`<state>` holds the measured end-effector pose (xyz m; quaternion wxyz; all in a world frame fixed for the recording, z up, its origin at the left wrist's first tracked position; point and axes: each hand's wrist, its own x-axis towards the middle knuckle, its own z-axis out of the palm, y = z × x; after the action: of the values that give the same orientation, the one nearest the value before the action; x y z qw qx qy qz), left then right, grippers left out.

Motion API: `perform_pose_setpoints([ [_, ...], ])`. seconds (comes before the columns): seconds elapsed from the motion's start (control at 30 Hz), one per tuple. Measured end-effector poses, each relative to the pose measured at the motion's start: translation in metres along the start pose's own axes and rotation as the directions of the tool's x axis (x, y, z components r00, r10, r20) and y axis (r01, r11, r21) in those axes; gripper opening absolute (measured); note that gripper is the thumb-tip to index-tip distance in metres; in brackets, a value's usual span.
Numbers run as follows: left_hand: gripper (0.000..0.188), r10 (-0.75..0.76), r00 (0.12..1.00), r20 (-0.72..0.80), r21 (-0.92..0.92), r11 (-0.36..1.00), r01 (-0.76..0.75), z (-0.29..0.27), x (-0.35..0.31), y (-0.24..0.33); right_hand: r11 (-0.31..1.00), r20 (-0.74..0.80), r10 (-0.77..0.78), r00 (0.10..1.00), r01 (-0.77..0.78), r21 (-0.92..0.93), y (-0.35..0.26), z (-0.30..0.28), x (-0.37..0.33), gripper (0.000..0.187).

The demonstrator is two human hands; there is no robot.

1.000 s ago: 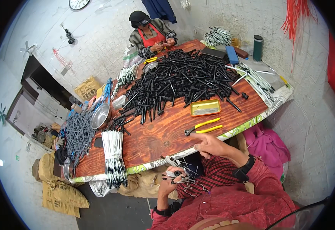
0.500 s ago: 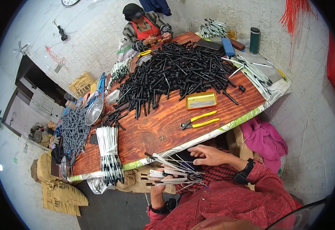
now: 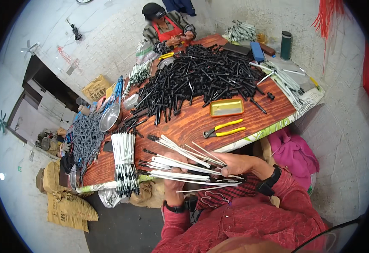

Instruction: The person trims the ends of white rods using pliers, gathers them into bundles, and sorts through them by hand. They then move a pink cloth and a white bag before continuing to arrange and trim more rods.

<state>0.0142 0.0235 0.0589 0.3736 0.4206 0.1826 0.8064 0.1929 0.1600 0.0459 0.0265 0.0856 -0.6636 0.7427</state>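
A loose bundle of thin white rods with black tips lies across my lap side, just off the table's near edge. My left hand is closed round its middle-left part, with the black tips fanning out to the left. At the other end my right hand is closed on the rods, thumb on top; some of its fingers are hidden behind them. On the table to the left stands a tied bundle of similar white rods, its black ends hanging over the edge. Yellow-handled pliers lie beyond my right hand.
A large heap of black plastic parts covers the table's middle. Near it sits a yellow tray. To the left are a metal bowl and a pile of grey parts. Across the table a co-worker handles something small.
My right hand has come down from above, fingers apart, and closed on the bundle's right end. Both hands have lifted the bundle, which now lies flatter and nearer the table.
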Motion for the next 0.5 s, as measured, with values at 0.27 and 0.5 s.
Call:
perform_pose_setpoints([
  [0.27,0.021,-0.28,0.936,-0.214,0.337,0.878,0.339,-0.017,-0.016,-0.008,0.983,-0.013,0.086,0.996,-0.082,0.167,0.037,0.009,-0.008,0.086],
  [0.5,0.046,-0.322,0.86,-0.395,0.255,0.861,0.44,-0.028,-0.017,-0.011,0.9,-0.16,0.243,0.957,-0.161,0.405,0.049,0.018,-0.01,0.062],
])
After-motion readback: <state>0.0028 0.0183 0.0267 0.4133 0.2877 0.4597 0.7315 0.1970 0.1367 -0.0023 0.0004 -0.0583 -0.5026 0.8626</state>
